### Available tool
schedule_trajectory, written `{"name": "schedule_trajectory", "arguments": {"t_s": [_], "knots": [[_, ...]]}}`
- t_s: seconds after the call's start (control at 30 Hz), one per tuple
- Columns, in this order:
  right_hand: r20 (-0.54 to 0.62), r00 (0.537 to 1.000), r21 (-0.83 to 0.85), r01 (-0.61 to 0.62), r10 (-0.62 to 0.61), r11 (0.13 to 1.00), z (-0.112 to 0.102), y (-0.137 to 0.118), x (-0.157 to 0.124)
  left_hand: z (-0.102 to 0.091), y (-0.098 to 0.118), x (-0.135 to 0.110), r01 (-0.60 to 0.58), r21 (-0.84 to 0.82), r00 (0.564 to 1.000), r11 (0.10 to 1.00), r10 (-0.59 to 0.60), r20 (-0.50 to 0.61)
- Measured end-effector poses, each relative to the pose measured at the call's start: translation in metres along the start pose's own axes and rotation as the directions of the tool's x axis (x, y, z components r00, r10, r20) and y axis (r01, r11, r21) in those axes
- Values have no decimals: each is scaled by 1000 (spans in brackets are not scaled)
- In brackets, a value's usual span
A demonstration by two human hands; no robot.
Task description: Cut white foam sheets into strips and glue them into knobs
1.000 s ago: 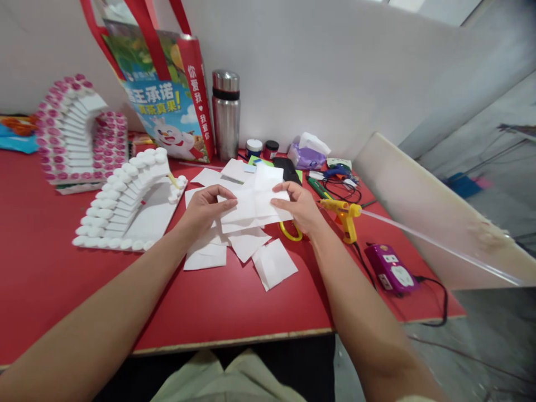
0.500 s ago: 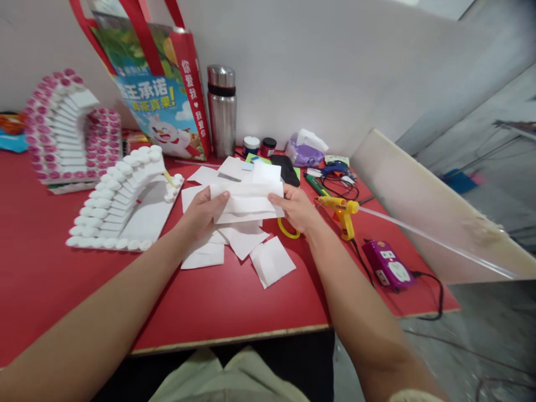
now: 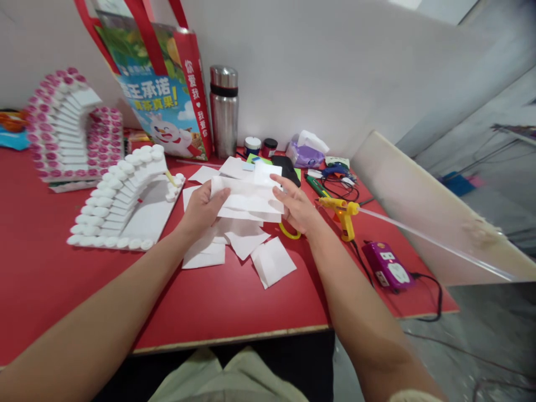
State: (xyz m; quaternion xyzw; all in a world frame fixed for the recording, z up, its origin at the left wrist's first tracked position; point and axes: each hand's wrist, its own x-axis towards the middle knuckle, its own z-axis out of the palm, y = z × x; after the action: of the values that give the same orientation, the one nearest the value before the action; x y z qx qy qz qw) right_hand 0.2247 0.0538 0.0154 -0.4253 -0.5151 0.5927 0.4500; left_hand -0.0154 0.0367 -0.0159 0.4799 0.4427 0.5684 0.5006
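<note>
A folded white paper sheet (image 3: 247, 195) is stretched between my two hands above the table. My left hand (image 3: 201, 207) pinches its left end, thumb on top. At the right end, my right hand (image 3: 295, 205) holds the sheet's edge, its thumb and forefinger slightly apart on the near side; the other fingers are partly hidden. Beneath lie several loose white paper pieces (image 3: 247, 241), with one square piece (image 3: 273, 262) nearest me. A yellow ring-shaped handle (image 3: 290, 231) shows just below my right hand.
White stair model (image 3: 121, 204) and pink-flowered one (image 3: 73, 131) stand left on the red table (image 3: 234, 307). Behind are a shopping bag (image 3: 167, 106), steel flask (image 3: 224, 111), two jars and purple tissue pack (image 3: 307, 153). Right: yellow glue gun (image 3: 341, 211), purple power socket (image 3: 387, 265), cables.
My right thumb and forefinger have parted and shifted up along the sheet's right edge. The sheet's upper layer has lifted slightly; my left hand keeps its grip.
</note>
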Motion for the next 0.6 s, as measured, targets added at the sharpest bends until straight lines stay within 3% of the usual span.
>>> {"name": "schedule_trajectory", "arguments": {"t_s": [0.4, 0.6], "knots": [[-61, 997, -83, 50, -55, 995, -7, 7, 6, -4, -4, 3, -3, -3, 1000, 1000, 3, 0], [-80, 997, -32, -6, 3, 999, -12, 5, 6, -2, 5, 1, 58, -90, 997, 994, -53, 63]]}}
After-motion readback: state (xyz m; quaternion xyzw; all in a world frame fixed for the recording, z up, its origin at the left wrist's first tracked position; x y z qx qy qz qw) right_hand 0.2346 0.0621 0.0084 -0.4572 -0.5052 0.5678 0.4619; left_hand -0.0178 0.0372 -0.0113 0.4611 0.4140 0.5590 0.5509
